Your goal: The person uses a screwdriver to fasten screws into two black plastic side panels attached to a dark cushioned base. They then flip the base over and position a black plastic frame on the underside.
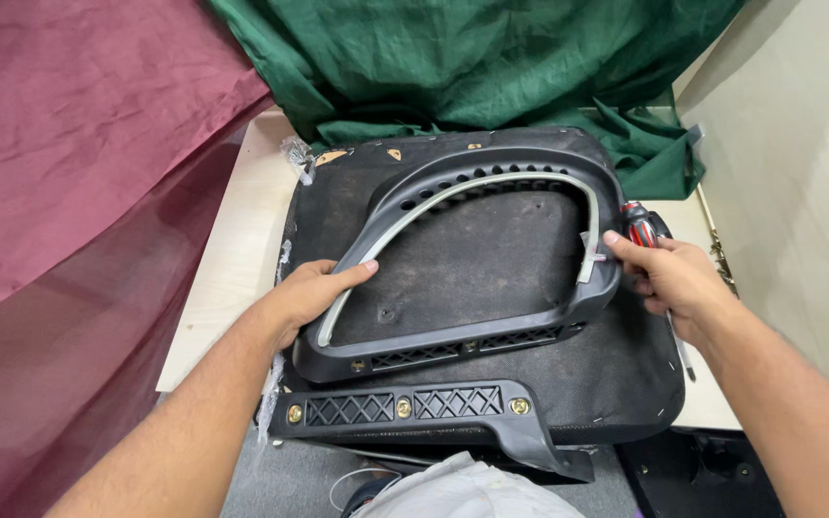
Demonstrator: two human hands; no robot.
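A black plastic loop-shaped armrest frame (491, 173) with a pale inner strip lies on the black fabric underside of a chair seat (472, 259). My left hand (307, 293) grips the frame's left side, thumb on its inner edge. Over at the frame's right side my right hand (674, 278) has its fingertips on the frame and also holds a screwdriver (641, 226) with a red and black handle; its thin shaft sticks out below the hand. Nearer to me a second black bracket (405, 408) sits on the seat's near edge, with three brass-coloured bolts in it.
The seat rests on a pale wooden table (232, 259). Green cloth (453, 58) is heaped at the table's back, and maroon cloth (69, 192) hangs along the left. A plain wall (798, 144) stands at the right. White fabric (462, 489) and dark parts lie below the near edge.
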